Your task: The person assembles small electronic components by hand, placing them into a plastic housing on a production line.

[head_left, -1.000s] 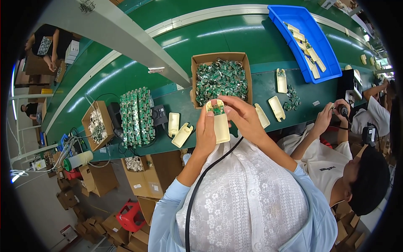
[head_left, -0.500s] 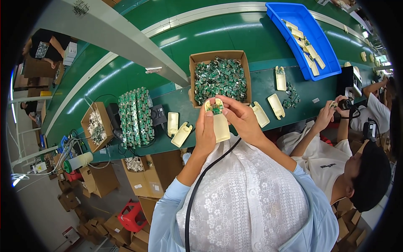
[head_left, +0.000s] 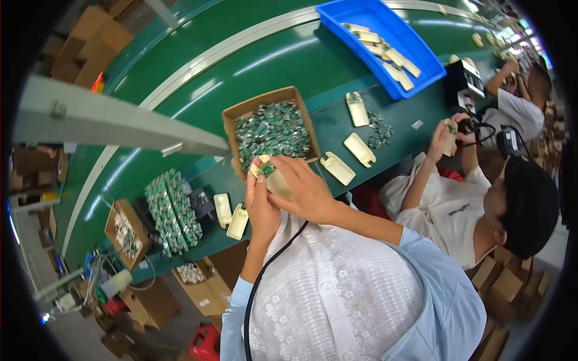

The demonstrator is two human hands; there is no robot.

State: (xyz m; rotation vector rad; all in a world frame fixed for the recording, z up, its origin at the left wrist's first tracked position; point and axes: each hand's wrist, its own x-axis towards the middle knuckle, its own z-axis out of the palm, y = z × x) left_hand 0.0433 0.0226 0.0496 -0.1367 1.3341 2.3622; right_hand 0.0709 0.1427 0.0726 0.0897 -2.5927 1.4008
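Observation:
Both my hands hold a cream plastic housing (head_left: 280, 186) in front of my chest, its end tilted up to the left. A small green circuit board (head_left: 265, 171) sits at that end. My left hand (head_left: 259, 203) is closed around the near left side, thumb up by the board. My right hand (head_left: 308, 194) lies across the right side, fingers bent over the far edge, and hides part of the housing. Just beyond stands an open cardboard box (head_left: 230, 123) heaped with green circuit boards (head_left: 272, 135). Two cream shells (head_left: 238, 222) lie on the bench left of my hands.
Right of the box lie more cream shells (head_left: 338, 168) and a small pile of boards (head_left: 379, 129). A blue tray (head_left: 415, 45) holds several housings. Stacked boards (head_left: 173, 210) stand left, beside a grey post (head_left: 120, 117). A co-worker (head_left: 451, 210) at right holds a similar housing.
My view has turned, so the bench appears tilted and shifted left. My right hand now covers more of the housing, which leans further over. The co-worker's housing shows more plainly.

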